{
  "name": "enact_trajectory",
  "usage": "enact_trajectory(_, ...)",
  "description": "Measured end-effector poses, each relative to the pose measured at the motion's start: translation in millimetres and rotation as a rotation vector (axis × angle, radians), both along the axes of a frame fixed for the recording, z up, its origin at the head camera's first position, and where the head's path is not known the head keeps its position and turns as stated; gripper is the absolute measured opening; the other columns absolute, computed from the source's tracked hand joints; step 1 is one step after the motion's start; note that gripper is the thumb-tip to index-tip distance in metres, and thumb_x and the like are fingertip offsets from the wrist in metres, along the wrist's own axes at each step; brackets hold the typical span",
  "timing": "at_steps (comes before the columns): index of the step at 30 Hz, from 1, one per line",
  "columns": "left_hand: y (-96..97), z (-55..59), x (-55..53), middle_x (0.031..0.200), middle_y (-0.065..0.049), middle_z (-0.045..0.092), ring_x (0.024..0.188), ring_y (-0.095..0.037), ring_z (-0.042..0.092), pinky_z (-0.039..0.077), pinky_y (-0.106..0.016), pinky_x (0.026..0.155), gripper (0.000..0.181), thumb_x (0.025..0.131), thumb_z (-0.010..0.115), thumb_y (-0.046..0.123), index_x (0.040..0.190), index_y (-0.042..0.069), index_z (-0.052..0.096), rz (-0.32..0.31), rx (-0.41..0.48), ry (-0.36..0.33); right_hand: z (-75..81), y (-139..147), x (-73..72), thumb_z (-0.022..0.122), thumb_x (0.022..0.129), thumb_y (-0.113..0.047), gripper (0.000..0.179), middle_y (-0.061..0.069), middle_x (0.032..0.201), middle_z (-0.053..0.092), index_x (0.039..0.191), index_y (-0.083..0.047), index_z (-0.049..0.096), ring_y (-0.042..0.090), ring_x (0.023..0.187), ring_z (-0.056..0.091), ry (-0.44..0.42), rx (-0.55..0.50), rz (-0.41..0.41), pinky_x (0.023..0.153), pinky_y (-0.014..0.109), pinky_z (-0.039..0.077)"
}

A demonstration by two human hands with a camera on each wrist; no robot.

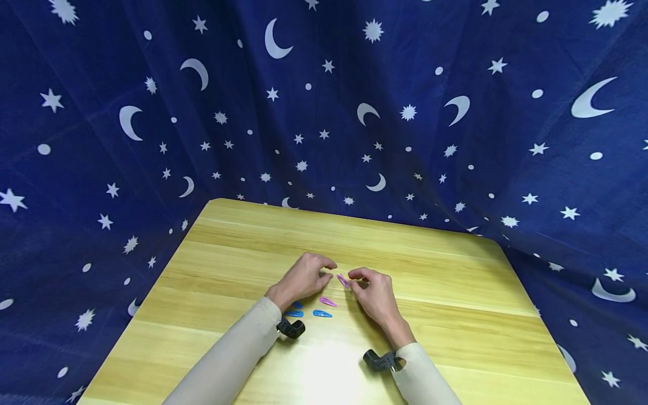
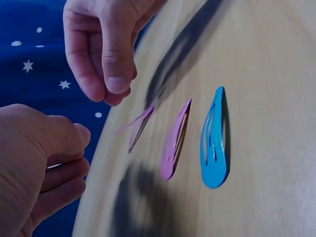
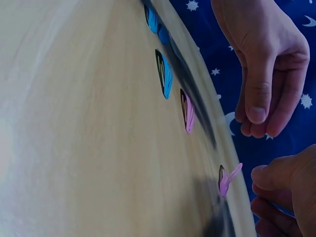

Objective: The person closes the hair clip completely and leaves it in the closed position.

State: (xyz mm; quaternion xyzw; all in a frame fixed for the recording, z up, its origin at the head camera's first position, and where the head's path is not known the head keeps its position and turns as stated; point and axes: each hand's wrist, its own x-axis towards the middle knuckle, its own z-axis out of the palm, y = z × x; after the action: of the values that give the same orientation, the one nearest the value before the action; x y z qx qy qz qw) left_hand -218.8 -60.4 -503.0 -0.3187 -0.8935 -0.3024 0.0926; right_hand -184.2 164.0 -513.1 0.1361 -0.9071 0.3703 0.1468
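Observation:
A pink snap hair clip (image 1: pixel 342 280) lies on the table between my two hands, its parts spread apart in both wrist views. Right beside it, my right hand (image 1: pixel 373 293) hovers with loosely bent fingers and nothing between them. My left hand (image 1: pixel 305 275) is on the other side, thumb and fingers apart, also holding nothing. Nearer to me rest a second pink hair clip (image 2: pixel 176 140) and a light blue hair clip (image 2: pixel 214 140), both flat. By my left wrist lie another light blue clip (image 1: pixel 295 313) and a darker blue clip (image 1: pixel 297 305), the latter partly hidden by the forearm.
The wooden table (image 1: pixel 430 253) has rounded far corners and extends on both sides of the arms. A dark blue curtain (image 1: pixel 324 112) with moons and stars hangs behind it. Black wrist cameras (image 1: pixel 381 360) are strapped over the light sleeves.

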Motion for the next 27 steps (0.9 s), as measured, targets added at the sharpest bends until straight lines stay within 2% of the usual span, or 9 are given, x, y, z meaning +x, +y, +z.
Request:
enact_trajectory(6, 9.4, -7.1, -6.0, 0.115, -0.007, 0.084, 0.107, -0.021, 0.081, 0.066, -0.034, 0.095, 0.02, 0.098, 0.081, 0.009, 0.117, 0.006, 0.084, -0.005, 0.001, -0.039, -4.7, 0, -2.7, 0.086, 0.088, -0.003, 0.015, 0.004, 0.096, 0.085, 0.102, -0.009, 0.084, 0.019, 0.087, 0.082, -0.02, -0.015, 0.0, 0.081, 0.04, 0.068)
enact_trajectory(14, 17.8, -13.5, -10.1, 0.113, -0.005, 0.085, 0.104, -0.018, 0.08, 0.065, -0.032, 0.094, 0.018, 0.098, 0.082, 0.01, 0.116, 0.008, 0.085, 0.012, -0.02, -0.078, -10.2, -1, -4.7, 0.09, 0.089, -0.008, 0.014, 0.004, 0.096, 0.085, 0.102, -0.008, 0.084, 0.022, 0.092, 0.081, -0.041, 0.009, -0.001, 0.088, 0.045, 0.067)
enact_trajectory(20, 20.1, -16.6, -10.4, 0.107, -0.004, 0.085, 0.094, -0.013, 0.077, 0.064, -0.029, 0.088, 0.016, 0.098, 0.082, 0.011, 0.114, 0.009, 0.085, 0.023, -0.034, -0.104, -14.6, -4, -5.5, 0.09, 0.088, -0.007, 0.013, 0.002, 0.092, 0.084, 0.099, -0.009, 0.084, 0.023, 0.09, 0.081, -0.025, 0.034, -0.002, 0.086, 0.046, 0.065)
enact_trajectory(27, 21.2, -18.1, -10.9, 0.108, -0.005, 0.085, 0.097, -0.015, 0.079, 0.065, -0.032, 0.09, 0.017, 0.098, 0.081, 0.009, 0.115, 0.008, 0.085, 0.031, -0.034, -0.105, -17.3, -6, -7.2, 0.091, 0.087, -0.006, 0.012, 0.0, 0.089, 0.084, 0.096, -0.01, 0.084, 0.022, 0.087, 0.081, 0.014, 0.052, -0.007, 0.082, 0.045, 0.065)
